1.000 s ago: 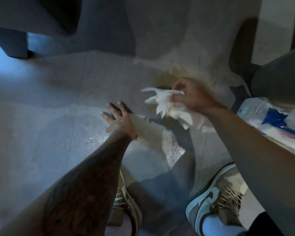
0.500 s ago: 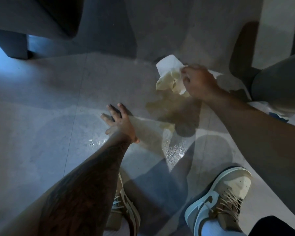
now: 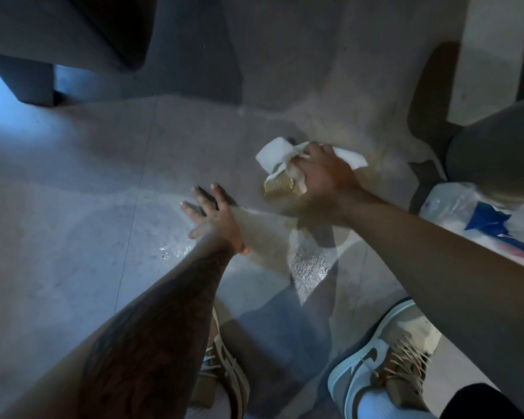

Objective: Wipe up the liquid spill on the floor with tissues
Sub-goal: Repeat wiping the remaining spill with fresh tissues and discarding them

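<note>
Brown-stained tissues [image 3: 280, 157] gripped by right hand [image 3: 324, 173] at spill [image 3: 268, 237] edge; left hand [image 3: 217, 220] fingers [image 3: 202, 197] splayed flat.

No words are legible; only a swoosh logo [image 3: 366, 360] shows on the right sneaker [image 3: 384, 355].

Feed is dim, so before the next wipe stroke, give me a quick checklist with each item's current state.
1. Grip: the right hand holds the tissue wad: ok.
2. Contact: the wad is pressed on the floor: ok.
3. Dry tissue available: ok, upper flaps are white; lower edge is soaked brown.
4. Brace: the left hand lies flat, fingers spread: ok.
5. The spill cleared: not ok, brown film and wet sheen show beside the wad.
6. Spares: the tissue pack lies by the right arm: ok, likely reachable.
</note>
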`<state>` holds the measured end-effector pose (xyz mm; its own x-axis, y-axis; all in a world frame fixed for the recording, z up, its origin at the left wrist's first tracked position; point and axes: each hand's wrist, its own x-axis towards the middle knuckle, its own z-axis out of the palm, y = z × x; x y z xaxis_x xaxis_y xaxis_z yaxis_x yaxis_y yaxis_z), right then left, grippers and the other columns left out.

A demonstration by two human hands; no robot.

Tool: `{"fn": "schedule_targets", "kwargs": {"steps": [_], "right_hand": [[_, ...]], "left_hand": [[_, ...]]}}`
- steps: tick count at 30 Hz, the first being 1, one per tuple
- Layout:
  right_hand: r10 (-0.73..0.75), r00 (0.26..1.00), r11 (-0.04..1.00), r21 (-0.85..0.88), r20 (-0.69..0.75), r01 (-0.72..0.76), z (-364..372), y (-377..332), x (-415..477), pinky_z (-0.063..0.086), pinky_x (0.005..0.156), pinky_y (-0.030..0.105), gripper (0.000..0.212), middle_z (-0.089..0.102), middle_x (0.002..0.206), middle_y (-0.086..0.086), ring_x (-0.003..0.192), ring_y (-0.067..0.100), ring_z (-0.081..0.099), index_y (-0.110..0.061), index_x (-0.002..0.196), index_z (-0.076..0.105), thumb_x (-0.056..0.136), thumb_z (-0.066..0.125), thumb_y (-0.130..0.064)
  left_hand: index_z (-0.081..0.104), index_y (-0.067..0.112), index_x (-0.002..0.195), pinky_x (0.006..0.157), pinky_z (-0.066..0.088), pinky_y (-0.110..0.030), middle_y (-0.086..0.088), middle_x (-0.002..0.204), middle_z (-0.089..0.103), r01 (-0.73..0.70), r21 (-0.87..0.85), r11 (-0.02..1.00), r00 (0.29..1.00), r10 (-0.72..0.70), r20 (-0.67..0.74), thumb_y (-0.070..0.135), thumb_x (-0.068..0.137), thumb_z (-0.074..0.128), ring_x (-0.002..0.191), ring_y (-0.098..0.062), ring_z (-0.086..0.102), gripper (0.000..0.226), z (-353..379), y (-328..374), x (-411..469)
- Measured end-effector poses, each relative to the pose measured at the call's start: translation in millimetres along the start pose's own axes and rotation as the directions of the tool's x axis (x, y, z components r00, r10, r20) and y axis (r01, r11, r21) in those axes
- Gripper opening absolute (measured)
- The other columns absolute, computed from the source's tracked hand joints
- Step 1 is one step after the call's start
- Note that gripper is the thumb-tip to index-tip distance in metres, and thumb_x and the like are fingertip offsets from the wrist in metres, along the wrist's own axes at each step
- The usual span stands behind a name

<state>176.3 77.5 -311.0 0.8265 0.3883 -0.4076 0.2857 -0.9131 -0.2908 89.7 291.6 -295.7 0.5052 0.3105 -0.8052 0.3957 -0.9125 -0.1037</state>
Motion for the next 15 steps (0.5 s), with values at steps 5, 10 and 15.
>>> {"fn": "schedule_targets", "kwargs": {"steps": [5,10,15], "right_hand": [[-0.103,0.995,0.994,-0.030,-0.011,0.103,22,-5,-27,0.054,0.081,0.044,0.031,0.056,0.125,0.007,0.122,0.029,0.048,-0.020,0.114,0.069,0.087,0.060,-0.033],[-0.003,1.000,0.984,0.180,-0.030,0.008,5,-1,-22,0.047,0.080,0.037,0.022,0.061,0.106,0.007,0.107,0.031,0.055,-0.021,0.099,0.070,0.083,0.056,-0.015],[0.115,0.971,0.986,0.140,-0.208,-0.087,-49,4,12,0.048,0.080,0.038,0.033,0.065,0.115,0.009,0.102,0.035,0.062,-0.024,0.118,0.056,0.085,0.058,-0.020]], "left_hand": [[-0.032,0.019,0.152,0.101,0.043,-0.065,-0.017,0.156,-0.041,-0.001,-0.002,1.000,1.000,0.001,-0.003,0.041,0.062,0.094,0.146,-0.051,-0.023,0.156,2,-1,2],[-0.032,0.020,0.151,0.101,0.043,-0.066,-0.016,0.156,-0.041,0.000,-0.009,1.000,1.000,0.000,-0.007,0.041,0.060,0.095,0.146,-0.051,-0.023,0.157,4,-2,5],[-0.031,0.019,0.152,0.099,0.044,-0.066,-0.017,0.156,-0.041,-0.001,0.002,1.000,1.000,0.001,0.000,0.042,0.060,0.094,0.146,-0.052,-0.023,0.157,4,-2,4]]}}
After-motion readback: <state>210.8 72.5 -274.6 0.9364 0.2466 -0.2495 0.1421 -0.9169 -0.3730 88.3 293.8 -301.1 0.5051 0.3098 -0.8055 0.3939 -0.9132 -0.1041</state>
